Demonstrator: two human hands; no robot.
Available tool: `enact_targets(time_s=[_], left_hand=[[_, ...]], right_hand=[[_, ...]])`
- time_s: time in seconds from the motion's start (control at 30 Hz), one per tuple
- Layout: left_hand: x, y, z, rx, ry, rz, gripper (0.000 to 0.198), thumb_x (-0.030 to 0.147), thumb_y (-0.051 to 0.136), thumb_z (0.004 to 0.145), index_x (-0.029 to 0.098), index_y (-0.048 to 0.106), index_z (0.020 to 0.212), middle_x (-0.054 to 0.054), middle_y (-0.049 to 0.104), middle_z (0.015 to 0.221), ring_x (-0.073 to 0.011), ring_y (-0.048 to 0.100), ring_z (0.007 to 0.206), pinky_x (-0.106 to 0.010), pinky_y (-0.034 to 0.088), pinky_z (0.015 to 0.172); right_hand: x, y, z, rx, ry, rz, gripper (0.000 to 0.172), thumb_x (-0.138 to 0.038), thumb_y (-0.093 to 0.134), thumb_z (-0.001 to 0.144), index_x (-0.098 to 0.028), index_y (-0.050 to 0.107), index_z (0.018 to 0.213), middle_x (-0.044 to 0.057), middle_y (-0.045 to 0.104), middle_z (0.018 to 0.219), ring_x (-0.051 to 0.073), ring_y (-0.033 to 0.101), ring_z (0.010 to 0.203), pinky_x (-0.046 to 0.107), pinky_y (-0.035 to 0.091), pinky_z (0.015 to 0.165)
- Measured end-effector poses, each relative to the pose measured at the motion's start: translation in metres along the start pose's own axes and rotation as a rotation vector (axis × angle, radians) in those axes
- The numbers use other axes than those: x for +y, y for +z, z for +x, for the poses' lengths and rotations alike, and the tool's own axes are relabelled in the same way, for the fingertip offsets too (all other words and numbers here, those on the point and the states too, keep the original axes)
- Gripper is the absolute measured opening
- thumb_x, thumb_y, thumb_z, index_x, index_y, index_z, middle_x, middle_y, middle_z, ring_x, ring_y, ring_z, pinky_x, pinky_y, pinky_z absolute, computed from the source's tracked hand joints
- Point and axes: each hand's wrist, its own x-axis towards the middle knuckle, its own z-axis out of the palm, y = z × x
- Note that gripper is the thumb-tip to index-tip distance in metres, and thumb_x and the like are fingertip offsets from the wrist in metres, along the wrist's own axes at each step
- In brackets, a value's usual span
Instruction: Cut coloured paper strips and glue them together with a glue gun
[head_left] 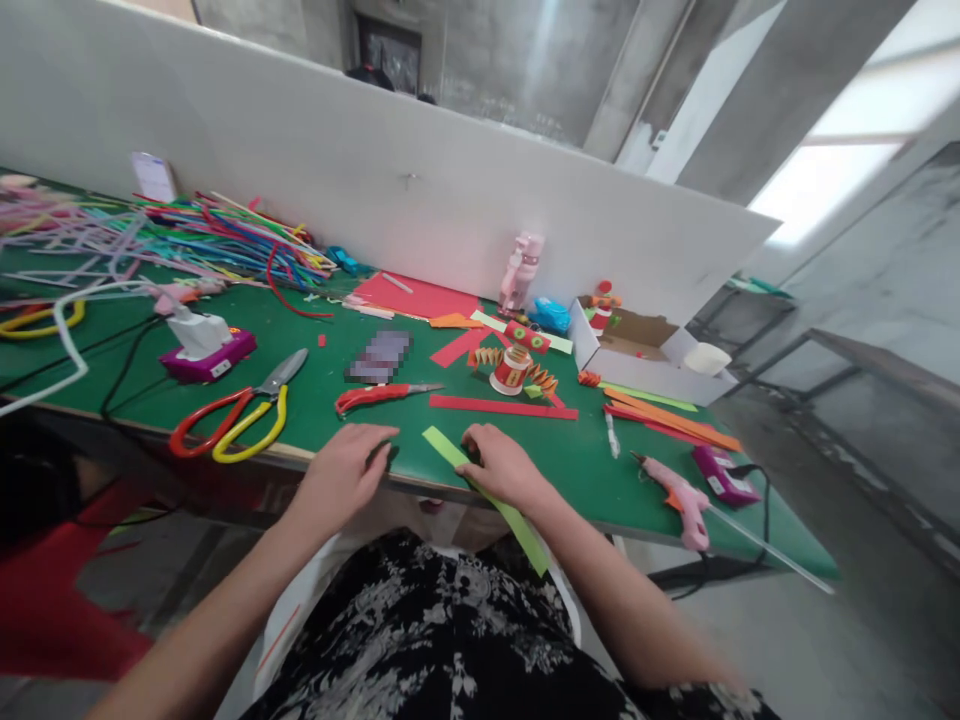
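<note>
Wearing black flowery clothes (450, 640), closest of all. Resting the left hand (345, 468) at the edge of the green table (577, 470), with thumb and fingers apart, holding nothing, near a red-handled tool (375, 396). Touching a light green strip (517, 525) (cannot tell if pinching or just pressing) with the right hand (502, 462), lying partly past the edge.

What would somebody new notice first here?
Probably the big heap of colourful strands at the back left of the table. Then the little red-and-white figure with zigzag orange arms, standing mid-table. Up front, the right hand holds a light green strip across the near edge.
</note>
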Motion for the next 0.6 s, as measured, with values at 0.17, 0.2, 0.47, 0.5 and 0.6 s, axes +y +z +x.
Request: enact_targets(time_s=[0.17,0.2,0.47,0.5,0.6], left_hand=[[0.012,0.023,0.043,-0.138,0.01,0.069,0.025,0.033,0.051,0.089,0.018,0.067,0.101,-0.013,0.07,0.106,-0.028,0.061,0.104,-0.043,0.048,0.091],[0.015,0.026,0.05,-0.168,0.003,0.089,0.021,0.034,0.056,0.087,0.019,0.067,0.097,-0.013,0.069,0.105,-0.0285,0.06,0.103,-0.042,0.049,0.087],[0.023,0.031,0.057,-0.307,-0.066,0.157,0.019,0.03,0.06,0.088,0.018,0.062,0.102,-0.008,0.063,0.107,-0.0239,0.058,0.101,-0.04,0.048,0.083],[0.024,0.03,0.057,-0.313,-0.059,0.152,0.021,0.028,0.059,0.087,0.019,0.062,0.106,-0.009,0.062,0.112,-0.0252,0.057,0.104,-0.04,0.047,0.083],[0.024,0.028,0.059,-0.333,-0.037,0.126,0.022,0.025,0.059,0.087,0.02,0.061,0.108,-0.009,0.061,0.115,-0.026,0.056,0.107,-0.041,0.047,0.084]], right_hand=[[0.006,0.011,-0.008,0.088,0.014,0.149,0.023,-0.017,0.075,0.079,-0.02,0.056,0.092,-0.001,0.055,0.087,0.014,0.05,0.073,0.026,0.039,0.069],[0.007,0.013,-0.008,0.11,0.013,0.173,0.023,-0.017,0.075,0.078,-0.02,0.055,0.091,-0.002,0.055,0.086,0.013,0.049,0.071,0.026,0.04,0.068],[0.014,0.022,-0.01,0.186,-0.007,0.262,0.027,-0.017,0.078,0.074,-0.021,0.055,0.088,-0.003,0.054,0.083,0.013,0.047,0.07,0.027,0.041,0.068],[0.014,0.023,-0.01,0.19,-0.009,0.268,0.027,-0.016,0.078,0.074,-0.021,0.055,0.089,-0.003,0.055,0.084,0.013,0.047,0.071,0.027,0.041,0.069],[0.015,0.024,-0.011,0.196,-0.018,0.277,0.026,-0.016,0.078,0.075,-0.021,0.056,0.09,-0.002,0.055,0.085,0.013,0.048,0.071,0.027,0.042,0.071]])
